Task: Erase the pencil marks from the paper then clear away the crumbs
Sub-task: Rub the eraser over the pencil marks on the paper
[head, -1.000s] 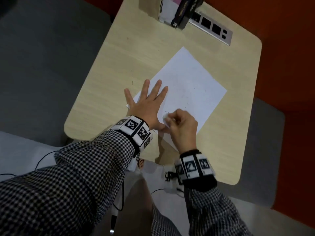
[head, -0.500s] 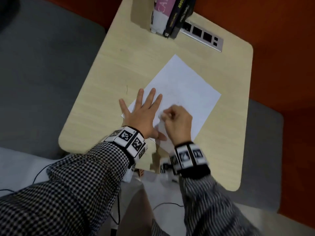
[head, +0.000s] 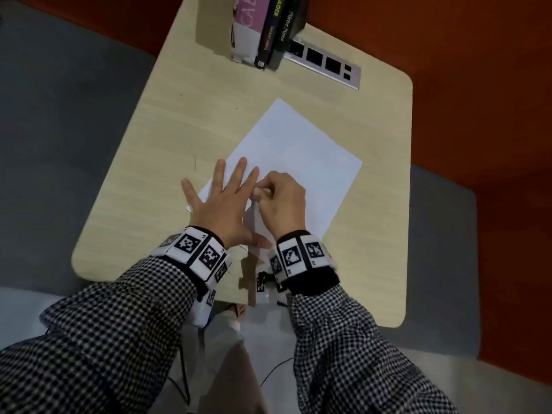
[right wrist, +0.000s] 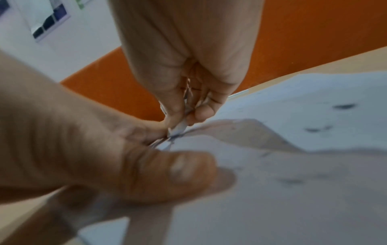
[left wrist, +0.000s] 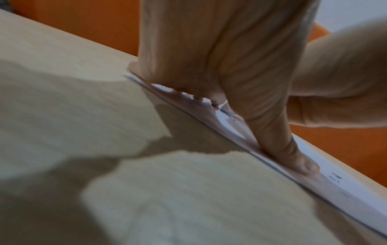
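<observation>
A white sheet of paper (head: 298, 162) lies at an angle on the light wooden table (head: 167, 138). My left hand (head: 222, 201) lies flat on the sheet's near-left corner, fingers spread and straight, pressing it down. My right hand (head: 279, 198) pinches a small white eraser (head: 258, 192) and holds its tip on the paper, close beside the left index finger. In the right wrist view the eraser (right wrist: 180, 127) touches the sheet (right wrist: 293, 182) between thumb and fingers, and dark crumbs (right wrist: 318, 129) lie scattered on the paper. The left wrist view shows fingers (left wrist: 278, 144) pressed on the sheet's edge (left wrist: 356, 212).
Several books (head: 268, 22) stand at the table's far edge, next to a metal socket strip (head: 325, 65). An orange wall (head: 478, 85) rises behind and to the right. Grey floor (head: 59, 130) surrounds the table. Cables hang below the near edge.
My right hand has slid the eraser away from me along the paper, up beside the left index finger. The left hand has stayed flat on the sheet. My head view has shifted.
</observation>
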A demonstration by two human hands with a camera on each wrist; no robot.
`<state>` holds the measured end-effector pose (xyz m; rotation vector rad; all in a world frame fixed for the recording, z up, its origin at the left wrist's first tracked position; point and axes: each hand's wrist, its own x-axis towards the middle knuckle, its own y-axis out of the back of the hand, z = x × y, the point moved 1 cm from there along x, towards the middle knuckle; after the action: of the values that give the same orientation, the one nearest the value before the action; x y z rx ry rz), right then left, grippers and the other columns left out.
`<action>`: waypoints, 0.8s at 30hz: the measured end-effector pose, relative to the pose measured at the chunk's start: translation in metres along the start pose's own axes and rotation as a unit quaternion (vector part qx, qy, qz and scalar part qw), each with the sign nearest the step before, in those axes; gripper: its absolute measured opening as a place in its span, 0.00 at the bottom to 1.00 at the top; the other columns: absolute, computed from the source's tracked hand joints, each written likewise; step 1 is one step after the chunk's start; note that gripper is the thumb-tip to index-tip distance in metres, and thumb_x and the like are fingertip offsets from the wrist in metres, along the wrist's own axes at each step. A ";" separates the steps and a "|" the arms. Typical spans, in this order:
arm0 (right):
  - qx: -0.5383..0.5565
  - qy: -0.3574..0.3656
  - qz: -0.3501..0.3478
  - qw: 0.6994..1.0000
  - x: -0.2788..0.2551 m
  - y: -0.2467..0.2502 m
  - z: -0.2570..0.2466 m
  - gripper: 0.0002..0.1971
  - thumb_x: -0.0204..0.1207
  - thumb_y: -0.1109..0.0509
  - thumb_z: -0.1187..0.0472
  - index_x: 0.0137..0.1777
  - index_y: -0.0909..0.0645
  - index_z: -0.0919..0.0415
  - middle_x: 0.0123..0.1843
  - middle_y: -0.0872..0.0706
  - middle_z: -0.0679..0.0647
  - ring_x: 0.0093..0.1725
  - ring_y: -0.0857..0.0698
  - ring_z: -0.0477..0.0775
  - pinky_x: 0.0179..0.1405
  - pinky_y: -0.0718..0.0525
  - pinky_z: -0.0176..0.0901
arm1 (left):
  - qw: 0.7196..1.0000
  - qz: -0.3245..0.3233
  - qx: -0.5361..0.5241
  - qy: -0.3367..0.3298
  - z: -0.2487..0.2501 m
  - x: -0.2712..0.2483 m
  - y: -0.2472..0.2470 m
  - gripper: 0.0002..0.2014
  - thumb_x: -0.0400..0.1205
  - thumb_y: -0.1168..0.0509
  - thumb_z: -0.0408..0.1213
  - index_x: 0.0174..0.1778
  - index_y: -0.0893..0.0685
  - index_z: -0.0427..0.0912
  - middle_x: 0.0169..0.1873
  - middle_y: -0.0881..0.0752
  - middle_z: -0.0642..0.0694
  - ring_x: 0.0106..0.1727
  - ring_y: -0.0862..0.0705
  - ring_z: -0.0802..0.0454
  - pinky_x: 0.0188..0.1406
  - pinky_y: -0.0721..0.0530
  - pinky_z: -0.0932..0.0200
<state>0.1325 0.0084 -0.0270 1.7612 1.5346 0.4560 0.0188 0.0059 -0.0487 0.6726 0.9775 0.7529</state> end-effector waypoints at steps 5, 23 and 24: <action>0.015 -0.050 0.069 0.996 -0.023 0.036 0.043 0.01 0.69 0.29 0.66 0.38 0.18 0.61 0.43 0.15 0.58 0.43 0.17 0.56 0.46 0.19 0.47 | 1.000 -0.002 0.023 0.003 0.018 -0.001 0.007 0.67 0.60 0.30 0.74 0.83 0.68 0.56 0.81 0.74 0.57 0.80 0.77 0.48 0.67 0.66 0.15; -0.034 -0.014 0.062 0.997 -0.044 0.038 0.054 0.07 0.68 0.29 0.67 0.31 0.23 0.65 0.33 0.16 0.61 0.34 0.20 0.58 0.31 0.34 0.39 | 0.998 -0.004 0.059 -0.029 0.056 0.024 -0.010 0.63 0.68 0.31 0.66 0.83 0.70 0.48 0.82 0.72 0.55 0.83 0.71 0.48 0.74 0.62 0.21; -0.028 -0.016 0.064 0.997 -0.040 0.039 0.052 0.06 0.67 0.29 0.69 0.31 0.22 0.65 0.34 0.15 0.61 0.36 0.19 0.59 0.32 0.33 0.39 | 0.998 -0.006 0.062 -0.031 0.056 0.024 -0.010 0.63 0.68 0.31 0.66 0.83 0.71 0.48 0.82 0.72 0.55 0.83 0.71 0.48 0.74 0.62 0.21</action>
<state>0.1862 -0.0457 -0.0254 1.8212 1.3800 0.5270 0.0805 0.0109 -0.0452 0.7930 0.9774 0.6599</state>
